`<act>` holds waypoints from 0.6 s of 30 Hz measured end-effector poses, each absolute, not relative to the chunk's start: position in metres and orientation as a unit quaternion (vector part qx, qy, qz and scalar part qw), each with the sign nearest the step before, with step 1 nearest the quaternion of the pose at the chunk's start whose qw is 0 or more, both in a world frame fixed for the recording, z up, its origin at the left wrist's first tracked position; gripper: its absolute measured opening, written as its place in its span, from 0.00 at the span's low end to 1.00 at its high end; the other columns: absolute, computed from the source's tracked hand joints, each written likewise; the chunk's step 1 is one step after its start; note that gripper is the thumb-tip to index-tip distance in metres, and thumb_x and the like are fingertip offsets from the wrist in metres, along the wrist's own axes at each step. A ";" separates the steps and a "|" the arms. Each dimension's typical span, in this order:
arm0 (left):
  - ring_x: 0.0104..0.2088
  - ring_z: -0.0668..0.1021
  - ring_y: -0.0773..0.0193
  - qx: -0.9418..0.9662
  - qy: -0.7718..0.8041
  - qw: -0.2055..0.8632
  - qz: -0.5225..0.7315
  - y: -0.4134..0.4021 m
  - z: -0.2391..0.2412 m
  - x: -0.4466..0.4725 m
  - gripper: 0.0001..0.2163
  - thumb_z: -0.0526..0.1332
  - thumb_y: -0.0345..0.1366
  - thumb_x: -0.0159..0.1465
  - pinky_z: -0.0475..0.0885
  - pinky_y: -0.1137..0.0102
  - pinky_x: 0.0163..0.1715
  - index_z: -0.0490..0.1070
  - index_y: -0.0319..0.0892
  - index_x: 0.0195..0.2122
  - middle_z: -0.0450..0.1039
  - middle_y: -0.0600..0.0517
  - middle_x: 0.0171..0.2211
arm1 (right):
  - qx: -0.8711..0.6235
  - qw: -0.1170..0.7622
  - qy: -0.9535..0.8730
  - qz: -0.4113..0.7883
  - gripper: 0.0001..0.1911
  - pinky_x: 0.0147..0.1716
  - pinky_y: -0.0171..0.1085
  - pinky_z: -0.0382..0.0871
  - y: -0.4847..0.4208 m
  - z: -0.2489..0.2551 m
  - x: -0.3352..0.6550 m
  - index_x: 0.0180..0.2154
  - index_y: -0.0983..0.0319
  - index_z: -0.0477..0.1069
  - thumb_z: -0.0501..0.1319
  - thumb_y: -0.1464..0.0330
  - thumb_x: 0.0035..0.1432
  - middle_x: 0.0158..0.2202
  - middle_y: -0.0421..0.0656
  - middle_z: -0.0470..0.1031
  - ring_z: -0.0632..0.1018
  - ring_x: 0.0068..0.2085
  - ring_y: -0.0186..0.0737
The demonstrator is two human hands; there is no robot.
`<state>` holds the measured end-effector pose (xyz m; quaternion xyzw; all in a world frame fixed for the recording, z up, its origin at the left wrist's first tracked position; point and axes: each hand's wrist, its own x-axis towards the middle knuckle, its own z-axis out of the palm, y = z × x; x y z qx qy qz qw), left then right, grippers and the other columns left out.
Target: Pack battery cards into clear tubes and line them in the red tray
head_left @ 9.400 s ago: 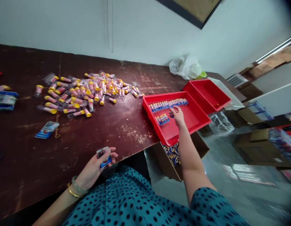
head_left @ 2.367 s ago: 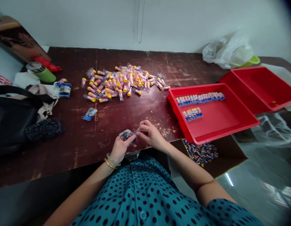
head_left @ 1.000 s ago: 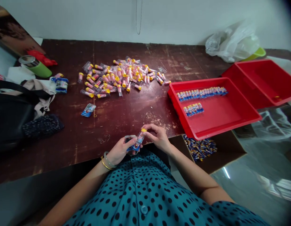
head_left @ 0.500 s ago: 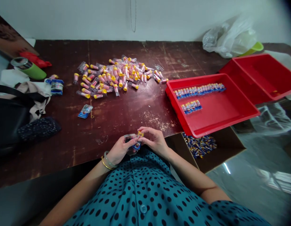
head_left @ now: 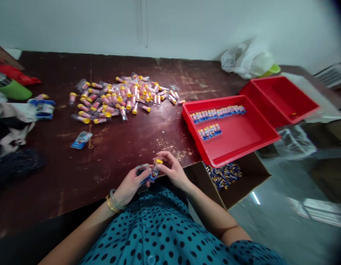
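Observation:
Near the table's front edge, my left hand (head_left: 128, 187) is closed on a small stack of blue-and-clear plastic sleeves (head_left: 142, 169). My right hand (head_left: 174, 173) pinches a small yellow-capped tube (head_left: 155, 170) with a blue printed wrap at its lower end. The tube meets the sleeves between my two hands, and fingers partly cover both. Farther back lies a loose pile of clear-wrapped pink tubes with yellow caps (head_left: 123, 96). A flat blue packet (head_left: 81, 140) rests on the table to the left of my hands.
A red tray (head_left: 236, 134) to the right holds rows of blue-wrapped tubes (head_left: 218, 113); another red tray (head_left: 290, 95) stands behind it. Below is a cardboard box (head_left: 249, 180) with many wrapped tubes. A green bottle (head_left: 16, 90), cloth and plastic bags sit around the edges.
The camera view has turned to the right, so the scene sits farther left. My right fingers have loosened and spread somewhat, and the tube leans more in my grip.

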<state>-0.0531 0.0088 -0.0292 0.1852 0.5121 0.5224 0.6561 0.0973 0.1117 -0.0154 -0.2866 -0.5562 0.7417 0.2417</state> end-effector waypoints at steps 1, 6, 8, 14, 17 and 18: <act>0.30 0.73 0.65 0.180 0.517 0.656 0.519 0.010 -0.029 -0.053 0.18 0.65 0.47 0.59 0.69 0.72 0.29 0.75 0.41 0.46 0.76 0.49 0.35 | -0.290 0.262 -0.552 0.737 0.20 0.43 0.39 0.74 0.128 -0.012 0.105 0.50 0.56 0.64 0.65 0.60 0.58 0.43 0.42 0.73 0.78 0.44 0.40; 0.34 0.74 0.63 0.177 0.534 0.658 0.500 0.013 -0.039 -0.058 0.20 0.65 0.47 0.60 0.71 0.72 0.32 0.73 0.42 0.49 0.76 0.48 0.38 | -0.462 0.372 -0.628 0.504 0.29 0.37 0.35 0.72 0.283 0.021 0.187 0.56 0.57 0.58 0.62 0.59 0.56 0.38 0.41 0.74 0.76 0.34 0.34; 0.35 0.74 0.63 0.174 0.541 0.658 0.494 0.012 -0.044 -0.061 0.20 0.65 0.47 0.59 0.71 0.72 0.32 0.74 0.42 0.49 0.75 0.49 0.37 | -0.598 0.349 -0.628 0.356 0.25 0.33 0.32 0.70 0.344 0.029 0.228 0.52 0.61 0.62 0.62 0.61 0.54 0.34 0.40 0.75 0.74 0.29 0.32; 0.35 0.75 0.61 0.155 0.555 0.653 0.491 0.007 -0.050 -0.064 0.22 0.67 0.49 0.56 0.72 0.71 0.32 0.75 0.43 0.48 0.77 0.48 0.37 | -0.690 0.267 -0.625 0.249 0.10 0.34 0.35 0.68 0.420 -0.003 0.275 0.30 0.65 0.73 0.66 0.65 0.47 0.27 0.45 0.77 0.75 0.30 0.39; 0.36 0.75 0.61 0.145 0.551 0.654 0.499 0.004 -0.052 -0.069 0.22 0.67 0.49 0.56 0.72 0.70 0.33 0.75 0.44 0.49 0.77 0.49 0.38 | -0.689 0.239 -0.646 0.226 0.11 0.37 0.36 0.68 0.424 -0.015 0.274 0.27 0.64 0.74 0.65 0.62 0.48 0.28 0.46 0.78 0.77 0.34 0.41; 0.36 0.75 0.61 0.142 0.548 0.654 0.501 0.004 -0.053 -0.071 0.22 0.67 0.49 0.57 0.72 0.71 0.33 0.74 0.44 0.49 0.77 0.49 0.38 | -0.688 0.236 -0.651 0.216 0.11 0.39 0.37 0.67 0.425 -0.015 0.272 0.27 0.64 0.74 0.64 0.61 0.50 0.29 0.47 0.78 0.77 0.35 0.43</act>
